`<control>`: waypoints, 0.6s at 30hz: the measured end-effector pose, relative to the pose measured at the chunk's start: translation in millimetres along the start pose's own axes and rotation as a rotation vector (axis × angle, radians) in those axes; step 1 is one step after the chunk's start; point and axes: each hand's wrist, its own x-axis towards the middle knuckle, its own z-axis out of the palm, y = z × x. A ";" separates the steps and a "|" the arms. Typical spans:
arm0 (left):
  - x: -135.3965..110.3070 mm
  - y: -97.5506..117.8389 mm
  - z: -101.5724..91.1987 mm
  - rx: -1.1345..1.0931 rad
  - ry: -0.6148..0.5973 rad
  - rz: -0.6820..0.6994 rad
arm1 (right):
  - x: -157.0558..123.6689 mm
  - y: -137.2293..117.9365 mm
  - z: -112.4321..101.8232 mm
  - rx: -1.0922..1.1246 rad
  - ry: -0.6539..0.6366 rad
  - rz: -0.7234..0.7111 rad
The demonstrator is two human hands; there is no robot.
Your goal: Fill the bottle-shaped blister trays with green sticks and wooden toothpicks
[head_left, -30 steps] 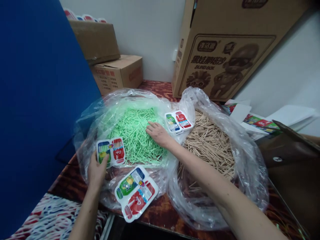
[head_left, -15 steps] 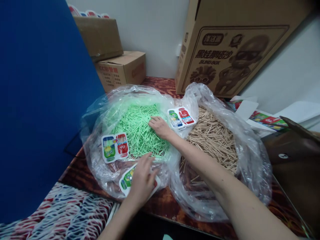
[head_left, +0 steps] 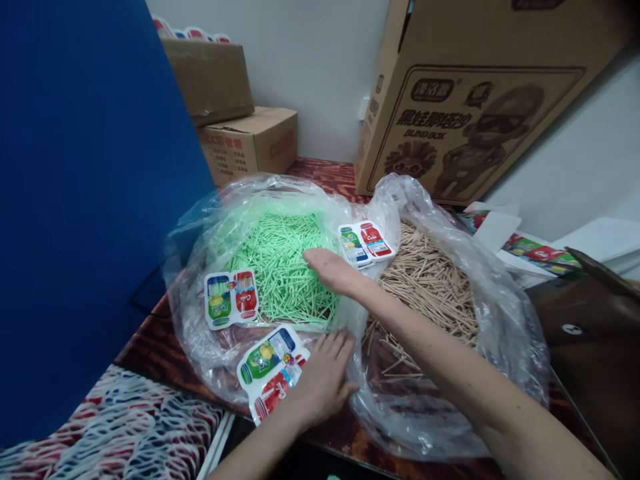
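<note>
My right hand (head_left: pixel 329 268) reaches over a heap of thin light-green sticks (head_left: pixel 280 267) in a clear plastic bag (head_left: pixel 200 363). Its fingers point down at the sticks and are hidden behind the back of the hand. At the bag's front edge, my left hand (head_left: pixel 327 373) lies with fingers stretched out and thumb apart, on the plastic. A card pack (head_left: pixel 273 363) with a green and a red bottle shape lies beside it, partly behind the wrist. Another such pack (head_left: pixel 230 298) rests left of the sticks. A third pack (head_left: pixel 367 243) lies between the two bags.
A second clear bag (head_left: pixel 520 347) holds brown sticks (head_left: pixel 435 287) on the right. Cardboard boxes (head_left: pixel 253 143) and a large printed carton (head_left: pixel 450 133) stand behind. A blue panel (head_left: pixel 90 200) rises at left. Many stacked cards (head_left: pixel 150 427) fill the lower left.
My left hand has moved right, off the front pack, which now shows more fully. My right hand has stayed over the green sticks, its fingers now turned down out of sight.
</note>
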 end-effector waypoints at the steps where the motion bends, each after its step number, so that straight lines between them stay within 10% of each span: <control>1: 0.0 1.5 -0.4 -0.001 -0.004 0.008 | -1.0 -0.8 -3.2 0.045 -0.012 0.037; 18: -27.2 3.1 -34.2 -0.231 0.044 -0.110 | -24.8 13.8 -6.7 0.739 0.170 0.615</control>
